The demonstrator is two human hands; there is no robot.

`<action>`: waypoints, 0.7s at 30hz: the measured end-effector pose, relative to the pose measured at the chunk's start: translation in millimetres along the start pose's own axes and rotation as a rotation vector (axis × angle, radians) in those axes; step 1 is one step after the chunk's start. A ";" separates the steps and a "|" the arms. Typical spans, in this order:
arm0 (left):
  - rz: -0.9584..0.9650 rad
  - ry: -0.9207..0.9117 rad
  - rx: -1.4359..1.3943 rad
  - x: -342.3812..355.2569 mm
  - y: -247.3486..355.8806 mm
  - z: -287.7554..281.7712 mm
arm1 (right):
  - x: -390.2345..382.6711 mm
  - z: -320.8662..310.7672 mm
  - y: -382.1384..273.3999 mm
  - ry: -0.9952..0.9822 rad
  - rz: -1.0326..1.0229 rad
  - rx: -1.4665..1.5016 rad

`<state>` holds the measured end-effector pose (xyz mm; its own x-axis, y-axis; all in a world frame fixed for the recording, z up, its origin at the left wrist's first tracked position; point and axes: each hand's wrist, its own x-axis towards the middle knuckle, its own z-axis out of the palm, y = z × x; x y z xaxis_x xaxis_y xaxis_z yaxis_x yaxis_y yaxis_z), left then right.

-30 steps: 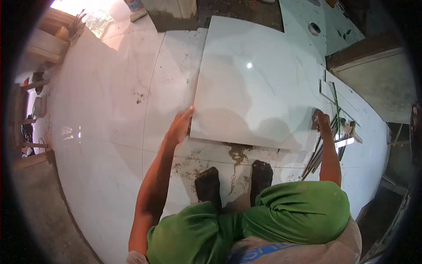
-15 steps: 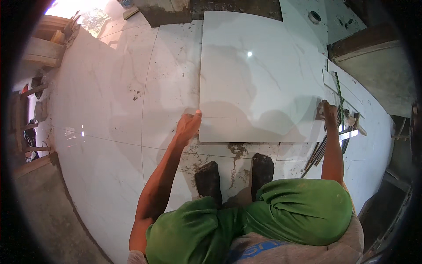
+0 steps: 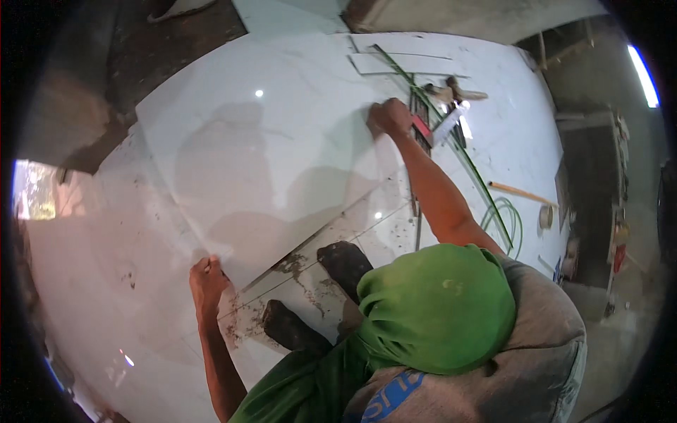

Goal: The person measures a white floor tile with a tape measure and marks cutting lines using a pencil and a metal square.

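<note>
A large white tile with faint grey veining spans the floor before my feet. My left hand is closed at its left edge, close to the near corner, thumb towards the top face. At the opposite edge, my right hand has its fingers curled down; the fingertips are partly hidden. Just beyond that hand lie several thin dark rods, a pink-red piece and a long green strip. A tool with a pale wooden handle rests beside them.
Farther right are an orange-yellow stick, a loop of green cord and a small roll. My dark-socked feet stand by the tile's near edge on dirt-spotted floor tiles. A concrete block borders the far side.
The view has swung to the right, bringing the stick and green cord into sight. Both hands stay at the tile's edges; I see no clear shift of the tile against my feet.
</note>
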<state>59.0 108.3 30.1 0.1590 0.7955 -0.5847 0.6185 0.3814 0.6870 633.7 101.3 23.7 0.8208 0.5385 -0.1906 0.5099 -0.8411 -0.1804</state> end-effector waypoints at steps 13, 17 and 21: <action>0.347 -0.078 0.564 -7.7 67.7 -20.0 | -94.8 40.6 45.8 0.300 -0.285 0.247; 0.581 -0.288 0.343 -83.2 237.9 3.3 | -82.1 42.2 73.7 0.284 -0.289 0.256; 1.277 -0.529 0.357 -124.0 324.7 18.5 | 32.3 53.5 78.2 0.264 -0.406 -0.243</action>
<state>254.4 124.8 317.7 0.9596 0.2004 0.1977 -0.0203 -0.6511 0.7587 686.3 55.6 -48.2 0.5666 0.8176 0.1023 0.8185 -0.5728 0.0448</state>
